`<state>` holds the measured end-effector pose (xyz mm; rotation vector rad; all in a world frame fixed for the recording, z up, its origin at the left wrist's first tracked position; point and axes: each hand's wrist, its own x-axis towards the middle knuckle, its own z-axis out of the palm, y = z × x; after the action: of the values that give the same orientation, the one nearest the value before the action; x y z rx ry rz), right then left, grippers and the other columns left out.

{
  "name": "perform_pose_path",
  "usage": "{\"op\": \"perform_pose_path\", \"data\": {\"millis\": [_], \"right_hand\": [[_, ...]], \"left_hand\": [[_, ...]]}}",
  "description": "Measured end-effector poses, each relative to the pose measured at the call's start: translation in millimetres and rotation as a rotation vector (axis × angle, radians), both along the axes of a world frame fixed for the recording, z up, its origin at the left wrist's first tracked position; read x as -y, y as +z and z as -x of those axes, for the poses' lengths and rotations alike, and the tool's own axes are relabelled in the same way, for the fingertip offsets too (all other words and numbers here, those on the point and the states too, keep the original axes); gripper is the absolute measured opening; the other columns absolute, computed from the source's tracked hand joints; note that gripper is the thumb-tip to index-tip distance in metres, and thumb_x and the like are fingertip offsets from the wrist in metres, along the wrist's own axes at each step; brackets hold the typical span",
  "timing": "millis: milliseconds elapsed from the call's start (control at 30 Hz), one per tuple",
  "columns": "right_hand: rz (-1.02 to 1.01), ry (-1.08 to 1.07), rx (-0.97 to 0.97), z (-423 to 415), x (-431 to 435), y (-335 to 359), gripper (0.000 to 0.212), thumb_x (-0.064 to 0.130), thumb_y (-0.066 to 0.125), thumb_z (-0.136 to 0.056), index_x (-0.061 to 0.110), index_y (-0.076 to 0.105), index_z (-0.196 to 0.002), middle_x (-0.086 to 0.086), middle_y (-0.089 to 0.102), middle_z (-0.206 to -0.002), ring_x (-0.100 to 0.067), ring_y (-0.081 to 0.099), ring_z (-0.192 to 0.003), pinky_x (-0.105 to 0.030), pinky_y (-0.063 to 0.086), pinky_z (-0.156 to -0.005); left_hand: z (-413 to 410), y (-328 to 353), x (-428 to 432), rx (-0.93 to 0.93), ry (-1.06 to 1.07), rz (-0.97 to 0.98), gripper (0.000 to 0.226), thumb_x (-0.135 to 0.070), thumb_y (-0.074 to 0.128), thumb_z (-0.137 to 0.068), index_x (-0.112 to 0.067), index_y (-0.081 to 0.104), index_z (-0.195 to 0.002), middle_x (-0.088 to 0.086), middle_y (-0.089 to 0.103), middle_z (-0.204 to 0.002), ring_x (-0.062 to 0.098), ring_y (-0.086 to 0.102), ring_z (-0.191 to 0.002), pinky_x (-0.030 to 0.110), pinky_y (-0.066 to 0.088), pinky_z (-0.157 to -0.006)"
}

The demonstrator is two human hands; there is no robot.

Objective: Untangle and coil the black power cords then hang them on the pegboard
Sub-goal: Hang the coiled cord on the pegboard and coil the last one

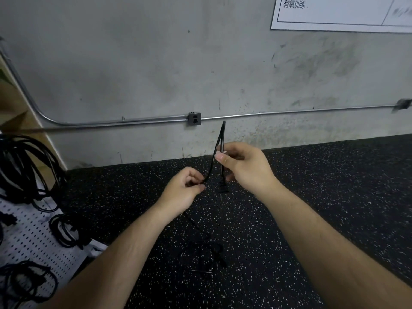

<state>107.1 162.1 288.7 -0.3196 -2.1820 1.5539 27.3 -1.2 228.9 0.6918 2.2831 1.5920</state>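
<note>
Trailing over the speckled rubber floor (289, 219) nearest the person, the loose tail of the black power cord (210, 169) lies in an untidy squiggle, and that length is not yet gathered. Off to the left, the white pegboard (29, 237) carries black cords: a big bundle (20, 166) up top, a smaller coil (66, 230) in the middle, a third coil (26, 279) lower down. Judging by that board, a good share of the job looks done.

Up to the hands now. The left hand (185, 190) pinches the cord between thumb and curled fingers, just where it rises off the floor. The right hand (243, 168), a little higher and further out, nips two strands together between thumb and forefinger. That makes a narrow upright loop (223, 130) poking above the fingers. Under that hand the plug (223, 189) dangles, prongs down, clear of the floor.

This reads as the first turn of a coil, barely begun. The slack below has to be fed up and wound, then the coil carried over to a free peg.

Beyond, a metal conduit (289, 112) runs along the grey concrete wall (133, 63) through a small outlet box (194, 118), and a printed sheet (341, 12) sits top right.
</note>
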Motion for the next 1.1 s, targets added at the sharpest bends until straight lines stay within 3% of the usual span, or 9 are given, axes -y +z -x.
{"op": "perform_pose_path", "data": {"millis": [200, 367, 500, 633, 733, 833, 900, 1000, 1100], "right_hand": [[0.067, 0.028, -0.022, 7.0, 7.2, -3.6, 0.009, 0.015, 0.078, -0.088, 0.014, 0.074, -0.097, -0.016, 0.069, -0.091, -0.027, 0.07, -0.073, -0.048, 0.064, -0.068], [0.002, 0.187, 0.007, 6.9, 16.1, -8.9, 0.01, 0.015, 0.075, -0.091, 0.022, 0.076, -0.098, -0.001, 0.076, -0.085, -0.011, 0.072, -0.075, -0.024, 0.058, -0.074], [0.025, 0.011, 0.031, 7.7, 6.1, -21.7, 0.02, 0.005, 0.061, -0.093, 0.024, 0.062, -0.102, 0.001, 0.068, -0.1, -0.017, 0.066, -0.093, -0.036, 0.057, -0.085], [-0.107, 0.445, 0.483, -1.9, 5.2, -49.3, 0.067, 0.005, 0.067, -0.083, 0.023, 0.041, -0.142, -0.001, 0.053, -0.145, -0.022, 0.052, -0.13, -0.043, 0.048, -0.104], [-0.152, 0.54, 0.534, 2.3, 18.2, -73.1, 0.085, 0.024, 0.069, -0.094, 0.033, 0.017, -0.16, 0.009, 0.031, -0.163, -0.016, 0.026, -0.151, -0.045, 0.025, -0.124], [-0.216, 0.474, 0.469, 8.5, 19.6, -83.0, 0.04, 0.038, 0.06, -0.1, 0.033, 0.05, -0.139, 0.007, 0.058, -0.139, -0.016, 0.051, -0.132, -0.044, 0.04, -0.115], [-0.304, 0.464, 0.548, 9.1, 12.6, -85.2, 0.026, 0.041, 0.057, -0.102, 0.026, 0.056, -0.122, 0.002, 0.065, -0.117, -0.016, 0.062, -0.109, -0.043, 0.049, -0.101], [-0.341, 0.444, 0.671, 3.9, -4.2, -85.2, 0.036, 0.058, 0.057, -0.096, 0.024, 0.057, -0.107, 0.0, 0.062, -0.095, -0.015, 0.058, -0.084, -0.041, 0.054, -0.085], [-0.303, 0.317, 0.732, -0.1, -22.8, -75.6, 0.068, 0.079, 0.059, -0.081, 0.027, 0.058, -0.125, -0.004, 0.068, -0.117, -0.02, 0.064, -0.105, -0.048, 0.05, -0.102]], "left_hand": [[-8.3, 4.5, -1.8, 0.408, -0.293, -0.284, 0.059, -0.015, 0.058, -0.074, -0.01, 0.058, -0.133, 0.014, 0.072, -0.121, 0.028, 0.066, -0.116, 0.04, 0.043, -0.096], [-16.0, 9.4, -7.7, 0.331, -0.215, -0.119, 0.023, -0.029, 0.058, -0.102, -0.012, 0.068, -0.115, 0.013, 0.077, -0.103, 0.025, 0.073, -0.099, 0.03, 0.051, -0.084], [-9.9, 11.7, -5.4, 0.253, -0.081, -0.164, 0.022, -0.014, 0.048, -0.107, -0.013, 0.068, -0.099, 0.004, 0.073, -0.081, 0.022, 0.071, -0.084, 0.028, 0.054, -0.073], [-5.8, 24.4, 2.8, 0.277, -0.108, -0.284, 0.021, -0.009, 0.049, -0.104, -0.006, 0.07, -0.101, 0.007, 0.072, -0.086, 0.02, 0.07, -0.083, 0.025, 0.053, -0.075], [-8.8, 31.3, 7.7, 0.392, -0.153, -0.385, 0.021, -0.012, 0.05, -0.103, -0.002, 0.065, -0.094, 0.008, 0.064, -0.077, 0.025, 0.065, -0.08, 0.033, 0.051, -0.077], [-11.3, 35.0, 12.5, 0.421, -0.224, -0.383, 0.024, -0.028, 0.054, -0.101, -0.008, 0.059, -0.089, 0.004, 0.054, -0.072, 0.026, 0.061, -0.078, 0.049, 0.046, -0.088], [-11.6, 37.8, 18.5, 0.413, -0.289, -0.375, 0.023, -0.028, 0.056, -0.097, -0.008, 0.058, -0.085, 0.004, 0.05, -0.07, 0.025, 0.061, -0.073, 0.051, 0.048, -0.099], [-8.9, 40.4, 28.9, 0.375, -0.329, -0.275, 0.021, -0.022, 0.057, -0.097, -0.007, 0.062, -0.083, 0.005, 0.05, -0.067, 0.027, 0.064, -0.072, 0.052, 0.049, -0.105], [-2.2, 37.8, 38.8, 0.311, -0.25, -0.119, 0.021, -0.015, 0.053, -0.102, -0.005, 0.07, -0.099, 0.004, 0.057, -0.067, 0.025, 0.069, -0.082, 0.04, 0.048, -0.09]]}}
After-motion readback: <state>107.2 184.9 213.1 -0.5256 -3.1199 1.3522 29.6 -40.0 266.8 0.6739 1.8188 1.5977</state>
